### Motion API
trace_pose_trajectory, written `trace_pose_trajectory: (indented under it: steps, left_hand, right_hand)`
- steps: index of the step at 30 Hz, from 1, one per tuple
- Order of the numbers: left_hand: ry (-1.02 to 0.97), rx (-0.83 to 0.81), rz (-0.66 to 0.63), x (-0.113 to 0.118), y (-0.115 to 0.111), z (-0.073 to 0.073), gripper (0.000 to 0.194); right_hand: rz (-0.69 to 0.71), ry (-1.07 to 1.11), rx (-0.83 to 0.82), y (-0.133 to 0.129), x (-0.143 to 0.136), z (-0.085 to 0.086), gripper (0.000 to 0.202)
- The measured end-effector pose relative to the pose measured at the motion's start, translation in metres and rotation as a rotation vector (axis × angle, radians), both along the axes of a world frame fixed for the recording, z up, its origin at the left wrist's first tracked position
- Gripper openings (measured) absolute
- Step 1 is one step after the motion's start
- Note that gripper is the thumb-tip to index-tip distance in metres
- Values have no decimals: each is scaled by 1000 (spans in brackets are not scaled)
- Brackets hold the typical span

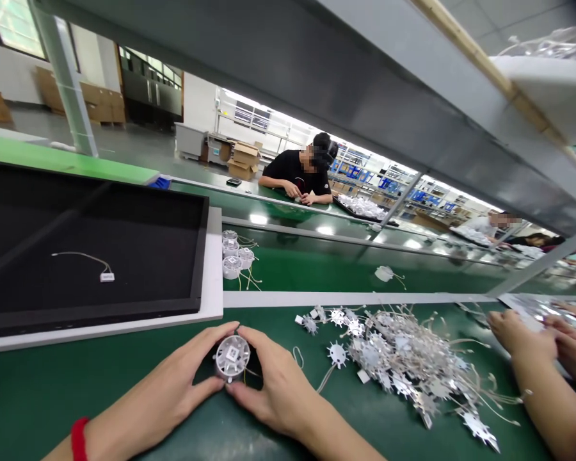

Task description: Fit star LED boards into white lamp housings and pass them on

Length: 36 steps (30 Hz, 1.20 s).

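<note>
A small round clear-and-silver lamp module (232, 356) with a pale square at its centre rests upright on the green bench, its face turned up toward me. My left hand (196, 365) grips its left side between thumb and fingers. On the opposite side, my right hand (273, 378) closes round it the same way, and the fingertips of both hands nearly meet behind it. A thin wire shows beside the module near my right palm. Right of my right hand lies a heap of silver star-shaped metal plates (403, 352) with pale wires, one plate (337, 354) lying apart.
A black tray (144, 307) on a white board holds one small wired part (107, 277). Several similar modules (232, 266) stand beyond a pale divider strip (278, 299), with another white one (384, 273) farther right. A co-worker's hands (528, 339) work at right; another person (300, 169) sits opposite.
</note>
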<state>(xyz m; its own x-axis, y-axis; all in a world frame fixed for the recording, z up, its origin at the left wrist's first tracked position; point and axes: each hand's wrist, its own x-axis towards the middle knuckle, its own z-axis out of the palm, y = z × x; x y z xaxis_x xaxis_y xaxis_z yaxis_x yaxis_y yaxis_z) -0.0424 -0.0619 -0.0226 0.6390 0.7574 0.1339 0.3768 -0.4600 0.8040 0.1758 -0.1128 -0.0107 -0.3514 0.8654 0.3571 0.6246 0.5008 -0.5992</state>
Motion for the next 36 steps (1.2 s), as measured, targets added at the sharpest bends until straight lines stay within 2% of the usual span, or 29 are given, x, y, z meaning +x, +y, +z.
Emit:
trace_pose_trajectory:
  steps: [4,9,16,21,26,31,36]
  left_hand:
    - [-23,-21,-37,1,-3,-2,66]
    - [-13,48,4,5,-6,3,68]
    - [-28,163,161,8,-4,-4,57]
    - [51,237,158,9,-5,3,53]
    - [57,294,131,11,-9,11,51]
    - [28,345,122,10,-11,3,48]
    - [77,343,78,11,-13,2,50]
  right_hand:
    - [4,-19,-42,0,-1,6,69]
    - [-19,-50,-12,1,-2,4,67]
    - [-189,-101,-19,13,7,7,62]
    - [-218,-287,-80,36,3,19,61]
    - [-216,-374,-64,74,-10,25,55]
    - [-328,-414,-60,114,-17,26,51]
    - [-379,-441,-54,134,-24,25,56]
